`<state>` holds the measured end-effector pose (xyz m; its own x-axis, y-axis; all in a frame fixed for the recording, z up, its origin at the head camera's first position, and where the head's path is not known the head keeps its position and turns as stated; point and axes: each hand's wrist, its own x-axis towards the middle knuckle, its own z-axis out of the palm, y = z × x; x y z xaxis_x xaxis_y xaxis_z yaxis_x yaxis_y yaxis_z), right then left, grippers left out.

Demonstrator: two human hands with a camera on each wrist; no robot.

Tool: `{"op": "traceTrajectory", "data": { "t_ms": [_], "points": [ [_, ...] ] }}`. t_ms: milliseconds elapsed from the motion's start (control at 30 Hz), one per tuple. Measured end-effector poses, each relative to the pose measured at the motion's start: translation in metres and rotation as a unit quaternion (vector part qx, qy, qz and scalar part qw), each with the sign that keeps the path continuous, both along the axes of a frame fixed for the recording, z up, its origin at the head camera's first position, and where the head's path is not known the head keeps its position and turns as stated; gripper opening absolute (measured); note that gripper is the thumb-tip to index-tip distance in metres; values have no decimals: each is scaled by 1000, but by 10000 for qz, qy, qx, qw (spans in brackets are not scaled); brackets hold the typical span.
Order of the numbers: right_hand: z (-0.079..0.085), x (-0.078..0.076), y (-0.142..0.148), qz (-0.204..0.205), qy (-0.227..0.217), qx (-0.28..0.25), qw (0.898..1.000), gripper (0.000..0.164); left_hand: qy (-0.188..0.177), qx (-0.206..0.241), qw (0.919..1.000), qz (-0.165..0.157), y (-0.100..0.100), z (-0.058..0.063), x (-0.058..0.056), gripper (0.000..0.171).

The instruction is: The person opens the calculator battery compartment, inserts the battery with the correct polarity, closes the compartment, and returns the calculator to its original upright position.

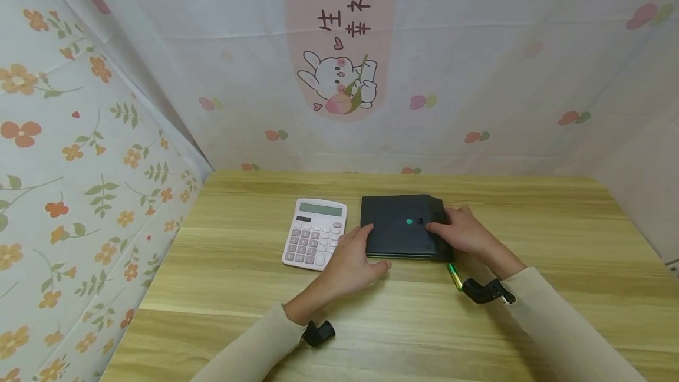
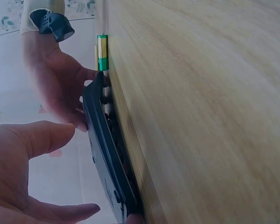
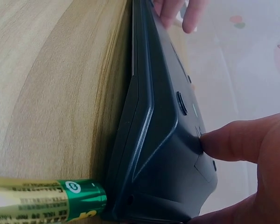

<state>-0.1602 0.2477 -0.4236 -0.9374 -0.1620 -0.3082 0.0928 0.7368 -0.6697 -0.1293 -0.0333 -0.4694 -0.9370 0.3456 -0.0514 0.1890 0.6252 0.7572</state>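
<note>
A black calculator point(image 1: 398, 226) lies face down on the table, its back with a green dot upward. In the left wrist view, keys show along the underside of the calculator point(image 2: 105, 154). My right hand point(image 1: 465, 231) grips its thicker right end. The thumb point(image 3: 228, 140) of that hand presses on the back near the cover panel, while its other fingers reach round the far side. At the left edge my left hand point(image 1: 350, 261) touches with its fingertips, the thumb spread away from the case. A green and gold battery point(image 1: 454, 277) lies by the near right corner.
Left of the black calculator is a white calculator point(image 1: 315, 234), face up and partly covered by the left hand. A printed cloth point(image 1: 451, 63) hangs behind the wooden table point(image 1: 403, 329). Black wrist mounts point(image 1: 483, 292) stick out below both forearms.
</note>
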Motion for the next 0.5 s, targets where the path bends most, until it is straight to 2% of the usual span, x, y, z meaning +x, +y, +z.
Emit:
{"op": "traceTrajectory", "data": {
  "t_ms": [233, 500],
  "points": [
    [-9, -3, 5, -48, 255, 12, 9997, 87, 85, 60, 9999, -30, -1, -2, -1, 90],
    [1, 3, 1, 117, 204, 156, 9996, 77, 38, 32, 10000, -31, -1, -3, -1, 90]
  ]
}}
